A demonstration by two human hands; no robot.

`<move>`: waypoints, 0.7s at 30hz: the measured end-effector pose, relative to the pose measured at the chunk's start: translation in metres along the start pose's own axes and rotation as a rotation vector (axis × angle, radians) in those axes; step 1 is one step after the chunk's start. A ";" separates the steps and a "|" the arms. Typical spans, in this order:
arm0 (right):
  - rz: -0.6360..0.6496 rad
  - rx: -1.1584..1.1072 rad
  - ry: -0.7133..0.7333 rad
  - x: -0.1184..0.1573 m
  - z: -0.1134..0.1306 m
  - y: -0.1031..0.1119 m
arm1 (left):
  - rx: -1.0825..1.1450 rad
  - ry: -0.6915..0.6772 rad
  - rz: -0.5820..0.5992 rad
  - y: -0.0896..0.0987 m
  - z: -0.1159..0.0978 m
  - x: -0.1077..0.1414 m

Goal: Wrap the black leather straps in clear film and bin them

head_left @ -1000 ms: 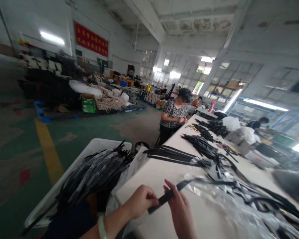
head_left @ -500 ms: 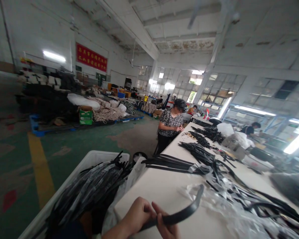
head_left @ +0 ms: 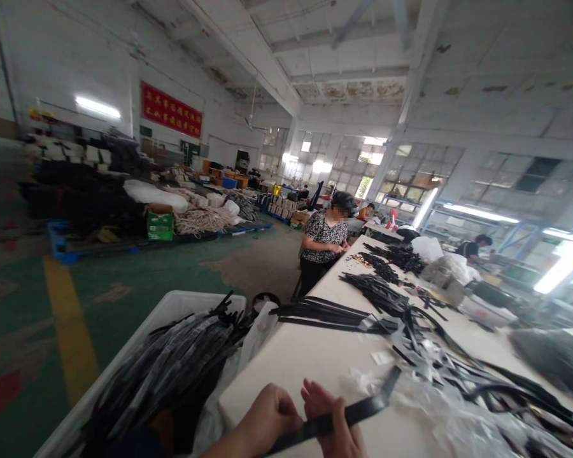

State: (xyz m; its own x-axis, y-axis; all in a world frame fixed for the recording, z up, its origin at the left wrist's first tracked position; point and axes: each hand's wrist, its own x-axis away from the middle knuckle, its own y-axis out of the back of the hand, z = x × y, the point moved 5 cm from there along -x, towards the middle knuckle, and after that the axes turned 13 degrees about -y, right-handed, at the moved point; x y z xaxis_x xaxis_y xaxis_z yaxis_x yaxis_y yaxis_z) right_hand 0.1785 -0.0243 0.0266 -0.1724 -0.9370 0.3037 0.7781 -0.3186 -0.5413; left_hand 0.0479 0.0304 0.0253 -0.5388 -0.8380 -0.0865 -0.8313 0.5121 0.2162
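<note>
A black strap [head_left: 363, 409], flat and leather-like, runs across both my hands over the near end of the white table [head_left: 310, 356]. My left hand [head_left: 271, 416] pinches it between thumb and fingers near its lower part. My right hand [head_left: 334, 423] has its thumb laid over the strap and its fingers stretched out behind, so the strap is gripped between them. The strap's free end slants up to the right, over crumpled clear plastic [head_left: 439, 413]. Its lower end passes out of view at the bottom.
A white bin [head_left: 172, 299] full of plastic-wrapped black straps stands at the left. More black straps [head_left: 325, 313] lie across the table. Farther along the table, a co-worker [head_left: 325, 235] handles something small. A green box [head_left: 160, 224] stands by a pallet.
My right hand has shifted right along the strap and its fingers have straightened. The strap's free end is straighter and lower. My left hand keeps its pinch.
</note>
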 end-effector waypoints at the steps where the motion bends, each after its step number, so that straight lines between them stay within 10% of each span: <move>1: 0.023 -0.056 -0.018 0.000 0.004 0.001 | 0.015 -0.014 0.015 -0.001 0.000 0.000; 10: 0.123 -0.086 -0.034 -0.011 0.025 0.005 | 0.392 0.006 0.182 -0.018 -0.014 0.003; 21: 0.012 0.013 0.041 -0.009 0.017 0.004 | 0.304 0.019 0.080 -0.016 -0.004 0.000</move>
State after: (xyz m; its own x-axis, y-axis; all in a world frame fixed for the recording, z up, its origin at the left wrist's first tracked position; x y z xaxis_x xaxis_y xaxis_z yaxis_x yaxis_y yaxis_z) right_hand 0.1932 -0.0151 0.0346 -0.1875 -0.9461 0.2642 0.7883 -0.3054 -0.5341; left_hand 0.0622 0.0215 0.0254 -0.6038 -0.7948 -0.0619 -0.7907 0.6069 -0.0797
